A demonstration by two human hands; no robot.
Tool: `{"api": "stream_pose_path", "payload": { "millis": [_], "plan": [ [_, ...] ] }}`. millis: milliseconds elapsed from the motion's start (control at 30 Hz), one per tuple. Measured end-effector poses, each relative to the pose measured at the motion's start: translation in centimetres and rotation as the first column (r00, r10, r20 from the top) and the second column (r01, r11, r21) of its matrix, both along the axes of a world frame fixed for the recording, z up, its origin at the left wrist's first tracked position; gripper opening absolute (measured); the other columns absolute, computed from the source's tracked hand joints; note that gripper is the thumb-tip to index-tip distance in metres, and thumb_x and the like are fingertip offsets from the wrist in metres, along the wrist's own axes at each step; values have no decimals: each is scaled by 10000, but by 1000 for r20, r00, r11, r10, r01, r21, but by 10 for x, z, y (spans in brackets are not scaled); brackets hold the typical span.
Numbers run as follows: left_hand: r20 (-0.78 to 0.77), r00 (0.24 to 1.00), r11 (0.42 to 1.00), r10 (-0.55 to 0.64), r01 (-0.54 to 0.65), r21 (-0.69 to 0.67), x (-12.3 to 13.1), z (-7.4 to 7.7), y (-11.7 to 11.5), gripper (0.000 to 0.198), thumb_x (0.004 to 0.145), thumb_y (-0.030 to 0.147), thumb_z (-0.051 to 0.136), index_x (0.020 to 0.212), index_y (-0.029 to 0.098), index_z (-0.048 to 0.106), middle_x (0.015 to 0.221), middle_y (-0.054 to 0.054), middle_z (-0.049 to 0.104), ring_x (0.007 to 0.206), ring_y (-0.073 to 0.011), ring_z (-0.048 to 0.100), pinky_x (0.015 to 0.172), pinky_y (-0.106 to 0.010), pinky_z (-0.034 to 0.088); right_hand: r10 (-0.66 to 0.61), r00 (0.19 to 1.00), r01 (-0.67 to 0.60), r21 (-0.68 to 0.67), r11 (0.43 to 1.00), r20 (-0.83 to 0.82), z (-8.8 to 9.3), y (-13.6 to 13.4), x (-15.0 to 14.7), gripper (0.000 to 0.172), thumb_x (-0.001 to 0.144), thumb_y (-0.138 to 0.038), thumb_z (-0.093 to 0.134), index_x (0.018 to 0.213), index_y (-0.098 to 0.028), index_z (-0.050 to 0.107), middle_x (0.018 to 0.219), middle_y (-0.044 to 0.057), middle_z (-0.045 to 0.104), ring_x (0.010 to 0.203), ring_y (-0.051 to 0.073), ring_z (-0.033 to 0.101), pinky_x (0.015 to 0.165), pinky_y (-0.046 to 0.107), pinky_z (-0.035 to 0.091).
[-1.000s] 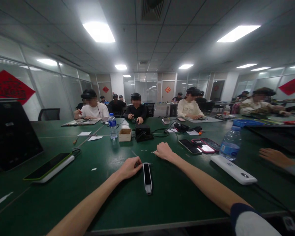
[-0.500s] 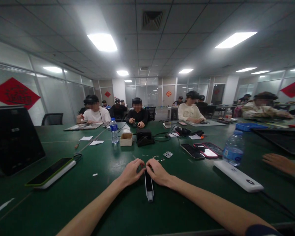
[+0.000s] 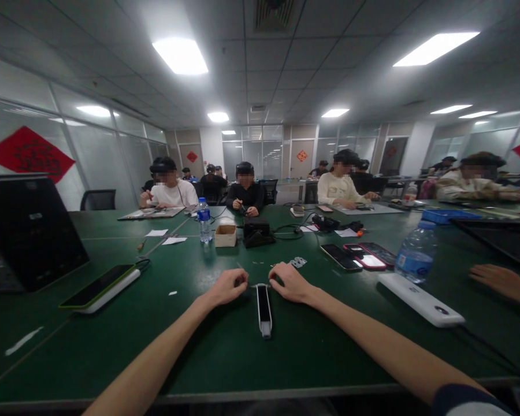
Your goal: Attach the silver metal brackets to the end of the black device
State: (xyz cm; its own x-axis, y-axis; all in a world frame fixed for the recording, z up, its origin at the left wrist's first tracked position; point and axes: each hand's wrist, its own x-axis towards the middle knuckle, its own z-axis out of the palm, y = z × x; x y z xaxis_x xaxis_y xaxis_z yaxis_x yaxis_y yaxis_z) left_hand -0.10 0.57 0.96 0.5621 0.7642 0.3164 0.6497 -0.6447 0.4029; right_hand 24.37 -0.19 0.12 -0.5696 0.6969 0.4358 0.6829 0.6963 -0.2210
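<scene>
The person's left hand and right hand reach forward over a green work table, both curled with the fingers loosely together and the fingertips turned down. They sit on either side of the top end of a slim black-and-white device, which lies lengthwise on the table between the forearms, pointing away from the person. A thin metal piece lies across the device's far end, just beside the fingertips. Whether either hand is pinching it, I cannot tell (the fingers hide too much at this distance). Just beyond the hands lie tiny metal bits and a small perforated metal plate.

To the right are two phones, a white power bank and a water bottle, with a neighbour's hand resting at the right edge. To the left are a black laptop and a green-edged phone. Farther along the table stand a cardboard box, a black unit and a second water bottle, with co-workers seated at the far side.
</scene>
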Motion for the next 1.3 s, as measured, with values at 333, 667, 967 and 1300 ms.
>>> {"api": "stream_pose_path", "payload": {
  "millis": [333,667,967,1300],
  "plan": [
    [-39,998,998,-42,40,-42,3,-5,0,121,832,203,510,850,153,619,798,-26,630,698,-150,563,642,-236,429,101,991,-99,-34,995,85,-5,4,3,155,873,-195,506,886,-138,649,913,76,636,867,184,538,799,329,397],
    [-36,998,996,-45,42,-73,3,-4,2,105,860,206,523,893,163,614,869,-35,646,779,-164,585,704,-255,451,108,991,-105,-46,993,76,-2,2,3,131,877,-177,514,887,-135,638,912,79,630,858,183,547,779,329,404],
    [0,998,995,-67,67,-72,1,-9,5,131,875,174,516,935,179,632,940,-32,663,859,-166,597,776,-259,457,110,992,-108,-44,993,58,-2,3,2,151,893,-165,502,920,-134,647,948,87,633,889,187,553,800,333,419],
    [39,997,992,-74,77,-105,2,-8,6,142,858,156,516,897,189,649,926,-24,682,874,-172,619,817,-268,471,117,992,-116,-38,993,39,-11,9,3,162,912,-176,490,926,-143,648,941,83,631,906,186,555,822,335,421]
  ]
}}
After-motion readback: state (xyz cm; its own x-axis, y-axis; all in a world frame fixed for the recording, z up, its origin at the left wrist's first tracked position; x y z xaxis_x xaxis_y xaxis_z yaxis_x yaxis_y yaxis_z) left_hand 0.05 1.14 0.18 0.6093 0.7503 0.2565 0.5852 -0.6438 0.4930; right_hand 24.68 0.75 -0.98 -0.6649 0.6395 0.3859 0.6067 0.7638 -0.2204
